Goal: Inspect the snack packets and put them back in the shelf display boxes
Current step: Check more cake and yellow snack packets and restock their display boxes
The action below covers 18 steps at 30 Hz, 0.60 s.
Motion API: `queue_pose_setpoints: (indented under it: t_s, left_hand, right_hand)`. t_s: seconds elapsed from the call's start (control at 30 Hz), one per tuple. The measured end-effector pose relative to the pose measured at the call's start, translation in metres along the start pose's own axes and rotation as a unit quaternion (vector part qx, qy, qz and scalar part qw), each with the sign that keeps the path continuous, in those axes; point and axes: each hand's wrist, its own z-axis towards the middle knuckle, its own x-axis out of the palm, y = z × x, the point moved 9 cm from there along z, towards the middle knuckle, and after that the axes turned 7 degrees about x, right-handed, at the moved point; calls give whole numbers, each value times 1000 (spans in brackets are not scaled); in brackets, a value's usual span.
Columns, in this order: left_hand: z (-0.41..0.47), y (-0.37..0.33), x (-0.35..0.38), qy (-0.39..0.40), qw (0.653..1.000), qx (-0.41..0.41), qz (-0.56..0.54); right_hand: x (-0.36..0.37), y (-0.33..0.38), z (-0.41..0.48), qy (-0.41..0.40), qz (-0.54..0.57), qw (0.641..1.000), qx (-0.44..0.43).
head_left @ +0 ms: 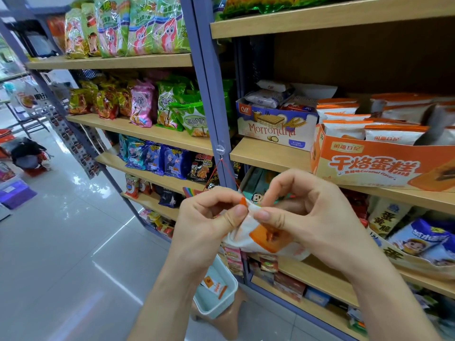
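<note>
A white and orange snack packet (264,236) is held up in front of the shelves by both hands. My left hand (206,222) pinches its upper left corner between thumb and fingers. My right hand (312,217) grips the packet's top edge and right side, covering much of it. An orange display box (369,166) with several matching packets stands on the shelf above and to the right. Below my hands a pale green basket (219,301) holds another such packet (215,285).
A white wafer box (275,129) sits left of the orange box on the same wooden shelf (268,156). A blue upright post (211,99) divides two shelf bays full of snack bags. The basket rests on a brown stool (229,321). Glossy tiled floor (73,242) spreads to the left.
</note>
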Motion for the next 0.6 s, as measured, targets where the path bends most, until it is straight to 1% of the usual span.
queue_pose_setpoints:
  t_s: [0.1, 0.17, 0.23, 0.3, 0.37, 0.43, 0.47, 0.5, 0.53, 0.6]
  left_hand:
    - [1, 2, -4, -32, 999, -15, -22]
    - [1, 1, -6, -45, 998, -21, -40]
    - [1, 2, -8, -60, 996, -25, -60]
    - [0, 3, -6, -77, 992, -35, -92]
    - [-2, 8, -3, -87, 985, -58, -135]
    - [-4, 13, 0, -75, 979, -90, -165]
    - [-4, 12, 2, -55, 978, -102, -171]
    - [-3, 11, 3, -30, 981, -105, -160]
    - [-2, 8, 4, -1, 987, -100, -123]
    - [0, 2, 3, 51, 996, -75, 13]
  right_hand:
    - [-12, 1, 0, 6, -124, 992, -11]
    - [-23, -4, -2, 0, -158, 987, -7]
    - [-28, -8, -3, 3, -135, 991, 4]
    - [-27, -11, -3, 3, -79, 997, 11]
    - [-28, -11, -2, -18, -39, 999, 4]
    - [-31, -9, -2, -51, -26, 998, -8]
    - [-34, -9, -3, -65, -35, 997, -15]
    - [-35, -8, -3, -76, -53, 995, -21]
    - [-36, -8, -4, -80, -80, 993, -27]
    - [-34, -6, -5, -85, -131, 987, -40]
